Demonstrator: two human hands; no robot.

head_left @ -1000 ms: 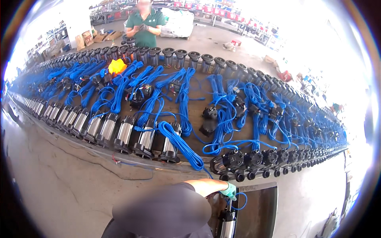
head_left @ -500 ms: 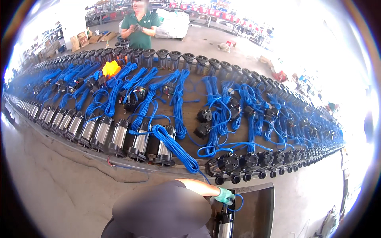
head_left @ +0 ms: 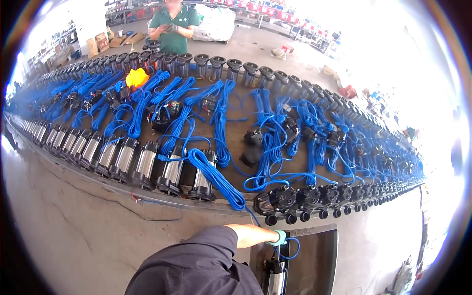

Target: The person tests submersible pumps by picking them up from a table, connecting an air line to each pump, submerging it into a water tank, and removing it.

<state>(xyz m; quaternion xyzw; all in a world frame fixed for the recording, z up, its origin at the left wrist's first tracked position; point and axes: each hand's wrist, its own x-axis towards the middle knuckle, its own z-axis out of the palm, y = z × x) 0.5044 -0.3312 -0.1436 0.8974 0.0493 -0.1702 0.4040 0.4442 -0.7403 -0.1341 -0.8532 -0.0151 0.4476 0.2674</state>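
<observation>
My left hand (head_left: 278,237), in a green glove, reaches rightward from the lower edge to the top of a metal-bodied cylindrical motor (head_left: 276,281). The fingers look closed, but they are small and partly hidden, so what they grip cannot be made out. Directly below the hand, a thin shiny upright part (head_left: 277,253) shows above the motor's black end. A loop of blue cable (head_left: 297,248) curves out beside the glove. A tied bundle of blue cable (head_left: 216,179) hangs over the bench edge, its tail running down behind my forearm. My right hand is not in view.
Silver cylindrical motors (head_left: 146,164) line the near left of the long bench (head_left: 235,128); black-ended ones (head_left: 282,197) line the near right. Blue cable coils cover its middle, with a yellow item (head_left: 136,77) among them. Beyond stands a person (head_left: 174,29) in a green shirt. A metal-edged tray (head_left: 336,260) lies right of my hand.
My left hand has shifted slightly up and left, and my dark sleeve shows farther up the arm. The blue loop beside the glove remains. The person across still has both hands together.
</observation>
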